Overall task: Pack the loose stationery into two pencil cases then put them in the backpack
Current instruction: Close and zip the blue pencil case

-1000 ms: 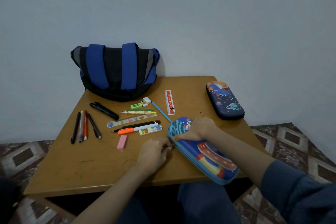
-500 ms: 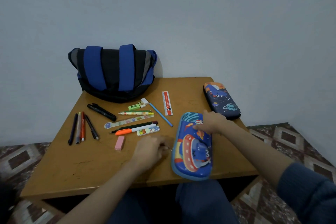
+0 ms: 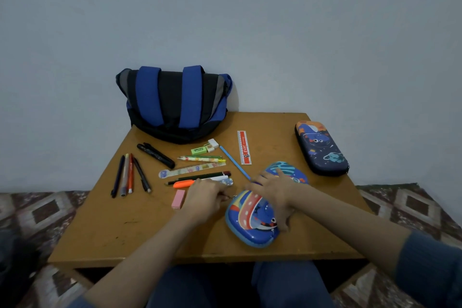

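The backpack (image 3: 175,105) is seen shut at the back of the tabletop (image 3: 120,227). Right of it, a dark pencil case (image 3: 321,149) lies closed. In front, a blue pencil case (image 3: 252,222) is pressed by the flat right hand (image 3: 272,189) while its zipper pull is pinched by the left hand (image 3: 203,197). Pens (image 3: 125,175) and eraser (image 3: 178,199) lie unpacked: nothing is judged packed yet

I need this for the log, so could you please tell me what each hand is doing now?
Left hand: closed, pinching the zipper pull of the blue pencil case.
Right hand: open, pressed flat on that case.
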Available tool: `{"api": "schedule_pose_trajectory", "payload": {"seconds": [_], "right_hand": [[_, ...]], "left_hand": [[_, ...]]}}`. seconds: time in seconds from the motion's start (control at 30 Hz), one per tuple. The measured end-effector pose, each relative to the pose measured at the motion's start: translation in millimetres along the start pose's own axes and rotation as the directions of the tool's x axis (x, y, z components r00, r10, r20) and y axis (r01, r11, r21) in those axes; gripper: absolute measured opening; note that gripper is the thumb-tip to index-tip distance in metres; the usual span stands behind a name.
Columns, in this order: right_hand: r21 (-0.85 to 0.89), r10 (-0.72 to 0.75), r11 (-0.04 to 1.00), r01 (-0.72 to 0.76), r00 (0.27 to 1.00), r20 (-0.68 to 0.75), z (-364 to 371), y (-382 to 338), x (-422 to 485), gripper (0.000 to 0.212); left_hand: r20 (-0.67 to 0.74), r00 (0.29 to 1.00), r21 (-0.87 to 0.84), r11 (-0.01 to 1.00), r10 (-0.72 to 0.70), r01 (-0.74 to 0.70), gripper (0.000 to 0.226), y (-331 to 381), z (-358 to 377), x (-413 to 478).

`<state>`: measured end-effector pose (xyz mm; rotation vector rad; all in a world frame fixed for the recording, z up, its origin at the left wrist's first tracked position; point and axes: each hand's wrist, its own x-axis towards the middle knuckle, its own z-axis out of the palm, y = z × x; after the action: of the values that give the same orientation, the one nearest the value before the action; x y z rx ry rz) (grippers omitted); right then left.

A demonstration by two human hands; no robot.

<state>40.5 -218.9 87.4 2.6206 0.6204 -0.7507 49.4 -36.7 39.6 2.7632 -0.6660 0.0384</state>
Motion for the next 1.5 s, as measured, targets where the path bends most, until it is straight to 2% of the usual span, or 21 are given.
{"api": "schedule_pose_trajectory", "payload": {"seconds": [0.1, 0.4, 0.53, 0.77, 0.83, 0.9, 0.93, 0.97, 1.1, 1.2, 1.3, 1.4, 1.43, 1.5], "right_hand": [[0.058, 0.023, 0.998, -0.022, 1.0, -0.015, 0.2, 13.8, -1.4, 0.113], [0.229, 0.246, 0.951, -0.21, 0.959, -0.139, -1.0, 22.5, 16.7, 0.104], [0.22, 0.295, 0.941, -0.257, 0.942, -0.159, -8.6, 19.0, 19.4, 0.094], [0.243, 0.274, 0.939, -0.242, 0.956, -0.108, -3.7, 16.4, 18.3, 0.108], [0.218, 0.239, 0.953, -0.212, 0.966, -0.101, -4.1, 16.2, 13.9, 0.109], [0.184, 0.181, 0.97, -0.162, 0.979, -0.093, -4.6, 15.9, 8.4, 0.111], [0.171, 0.153, 0.976, -0.137, 0.985, -0.085, -4.1, 15.6, 5.2, 0.112], [0.158, 0.127, 0.981, -0.114, 0.989, -0.075, -3.4, 14.9, 2.7, 0.113], [0.13, 0.124, 0.984, -0.121, 0.992, -0.015, -0.2, 12.0, -2.9, 0.117], [0.269, 0.212, 0.942, -0.201, 0.977, -0.012, 7.5, 10.4, -9.9, 0.116], [0.397, 0.369, 0.869, -0.295, 0.921, -0.124, 23.2, 6.7, -22.6, 0.104], [0.599, 0.543, 0.72, -0.351, 0.822, -0.17, 51.7, 4.0, -31.6, 0.082], [0.676, 0.59, 0.652, -0.343, 0.79, -0.168, 63.3, 4.3, -31.8, 0.068], [0.816, 0.646, 0.52, -0.254, 0.742, -0.181, 82.9, 3.1, -32.2, 0.029]], "left_hand": [[-0.021, 1.0, -0.003, 1.0, -0.006, 0.005, 0.017, -8.9, 1.0, -7.4], [-0.06, 0.988, -0.089, 0.987, -0.142, 0.136, 0.014, -11.6, 3.1, -18.3], [0.046, 0.984, -0.177, 0.968, -0.175, 0.18, 0.016, -2.2, 8.1, -21.0], [0.167, 0.978, -0.253, 0.954, -0.123, 0.163, 0.016, 14.6, 15.0, -21.7], [0.025, 0.986, -0.328, 0.93, -0.167, 0.166, 0.03, 6.2, 7.6, -20.9], [-0.249, 0.934, -0.4, 0.905, -0.256, 0.141, 0.044, -4.2, 2.0, -20.0], [-0.322, 0.909, -0.403, 0.907, -0.266, 0.123, 0.044, -7.1, 0.7, -18.7], [-0.337, 0.902, -0.394, 0.911, -0.269, 0.124, 0.041, -7.0, -0.5, -17.1], [-0.104, 0.957, -0.408, 0.889, -0.27, 0.206, 0.029, 7.8, 2.7, -10.3], [0.093, 0.965, -0.47, 0.844, -0.245, 0.26, 0.044, 27.4, 7.4, -6.7], [0.161, 0.958, -0.474, 0.833, -0.237, 0.285, 0.052, 39.0, 8.7, -2.0], [0.184, 0.947, -0.484, 0.815, -0.262, 0.319, 0.044, 39.4, 6.5, 2.6], [0.209, 0.943, -0.482, 0.811, -0.259, 0.33, 0.041, 38.9, 5.8, 3.5], [0.283, 0.926, -0.471, 0.805, -0.247, 0.359, 0.041, 41.0, 5.2, 4.0]]}}
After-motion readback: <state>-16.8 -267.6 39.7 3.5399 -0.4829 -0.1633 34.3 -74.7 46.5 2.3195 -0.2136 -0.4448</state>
